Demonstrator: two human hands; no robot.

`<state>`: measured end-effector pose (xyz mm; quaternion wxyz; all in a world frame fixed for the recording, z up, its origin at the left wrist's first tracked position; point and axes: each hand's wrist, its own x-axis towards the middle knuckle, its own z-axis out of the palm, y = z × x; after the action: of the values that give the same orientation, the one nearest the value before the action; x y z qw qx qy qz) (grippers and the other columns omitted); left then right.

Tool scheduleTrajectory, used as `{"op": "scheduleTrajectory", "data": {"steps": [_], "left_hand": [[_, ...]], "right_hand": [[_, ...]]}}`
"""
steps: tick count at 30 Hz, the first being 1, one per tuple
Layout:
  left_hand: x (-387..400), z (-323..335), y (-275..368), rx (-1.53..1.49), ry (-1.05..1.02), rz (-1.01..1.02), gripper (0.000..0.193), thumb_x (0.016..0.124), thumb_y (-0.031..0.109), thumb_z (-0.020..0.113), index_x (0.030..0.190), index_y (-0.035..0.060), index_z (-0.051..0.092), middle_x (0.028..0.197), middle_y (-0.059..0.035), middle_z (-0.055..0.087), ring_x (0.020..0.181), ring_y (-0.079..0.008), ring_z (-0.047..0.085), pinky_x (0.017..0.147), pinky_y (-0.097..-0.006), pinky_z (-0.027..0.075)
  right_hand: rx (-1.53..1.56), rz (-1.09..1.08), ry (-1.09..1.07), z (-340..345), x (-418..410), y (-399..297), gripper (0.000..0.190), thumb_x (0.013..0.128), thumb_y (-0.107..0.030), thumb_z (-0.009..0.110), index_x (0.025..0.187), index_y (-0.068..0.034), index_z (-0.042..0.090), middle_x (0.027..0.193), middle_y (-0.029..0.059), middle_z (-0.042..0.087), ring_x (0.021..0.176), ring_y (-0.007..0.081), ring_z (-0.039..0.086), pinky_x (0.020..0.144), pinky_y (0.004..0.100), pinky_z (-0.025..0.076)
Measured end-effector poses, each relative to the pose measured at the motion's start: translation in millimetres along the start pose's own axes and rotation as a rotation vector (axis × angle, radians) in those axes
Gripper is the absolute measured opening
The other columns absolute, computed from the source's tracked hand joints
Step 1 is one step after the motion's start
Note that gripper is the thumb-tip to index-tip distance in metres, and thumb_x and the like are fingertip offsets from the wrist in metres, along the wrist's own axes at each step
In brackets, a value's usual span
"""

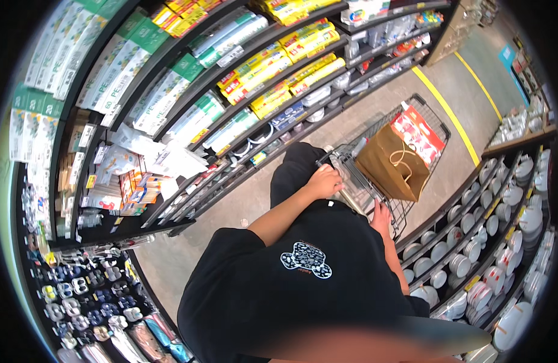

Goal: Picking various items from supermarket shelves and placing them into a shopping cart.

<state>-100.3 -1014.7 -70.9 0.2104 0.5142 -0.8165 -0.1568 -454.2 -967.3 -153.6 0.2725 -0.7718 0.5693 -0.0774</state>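
Ahead of my body stands a wire shopping cart (399, 218) with a push handle (351, 199) across its near side. My left hand (325, 182) is closed around one end of that handle. My right hand (381, 218) lies at the handle's other end, its fingers pointing forward; whether they wrap around it cannot be told. In the cart basket a brown paper bag (387, 168) with twisted paper handles leans at a tilt. A red and white package (417, 134) sits against the bag's far side.
Shelves with yellow packaged rolls (256, 72) and green-and-white boxes (165, 93) run along the left. Racks of white plates and bowls (460, 265) line the right side. Slippers (79, 286) hang at the lower left. Yellow lines (446, 113) cross the concrete floor past the cart.
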Motion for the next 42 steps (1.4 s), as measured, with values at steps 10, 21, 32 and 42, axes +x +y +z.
{"op": "scheduleTrajectory", "data": {"steps": [10,21,32,42], "left_hand": [[46.2,-98.3,-22.2,-0.071,0.074,-0.143,0.028,0.102,0.026,0.075,0.122,0.0061,0.078,0.122,-0.0160,0.076,0.124,-0.0390,0.069,0.106,-0.0525,0.055],[110.5,-463.0,-31.3,0.661,0.849,-0.001,0.032,0.099,0.015,0.076,0.130,0.0053,0.072,0.130,-0.0163,0.071,0.129,-0.0404,0.064,0.114,-0.0527,0.050],[146.8,-544.3,-34.3,0.958,0.945,-0.009,0.059,0.093,0.021,0.084,0.147,0.0089,0.064,0.154,-0.0189,0.055,0.148,-0.0430,0.049,0.126,-0.0581,0.039],[181.3,-588.0,-50.2,1.207,0.704,-0.242,0.074,0.089,0.032,0.091,0.155,0.0221,0.061,0.150,-0.0085,0.063,0.137,-0.0353,0.060,0.111,-0.0564,0.052]], "right_hand": [[0.053,0.017,-0.012,-20.4,-0.1,4.1,0.085,0.081,-0.042,0.089,0.158,-0.022,0.062,0.155,0.0249,0.051,0.150,0.0450,0.047,0.125,0.0613,0.029],[0.062,-0.019,0.029,-24.9,-1.7,13.7,0.060,0.075,-0.045,0.093,0.128,-0.023,0.080,0.155,0.0300,0.050,0.149,0.0500,0.046,0.125,0.0620,0.029],[0.084,-0.011,0.017,-38.4,-11.1,11.1,0.048,0.067,-0.033,0.093,0.112,-0.016,0.085,0.161,0.0371,0.046,0.152,0.0544,0.041,0.125,0.0644,0.030],[0.089,-0.022,0.036,-29.5,-24.1,16.1,0.050,0.068,-0.040,0.097,0.112,-0.017,0.085,0.158,0.0335,0.049,0.148,0.0535,0.045,0.124,0.0644,0.031]]}}
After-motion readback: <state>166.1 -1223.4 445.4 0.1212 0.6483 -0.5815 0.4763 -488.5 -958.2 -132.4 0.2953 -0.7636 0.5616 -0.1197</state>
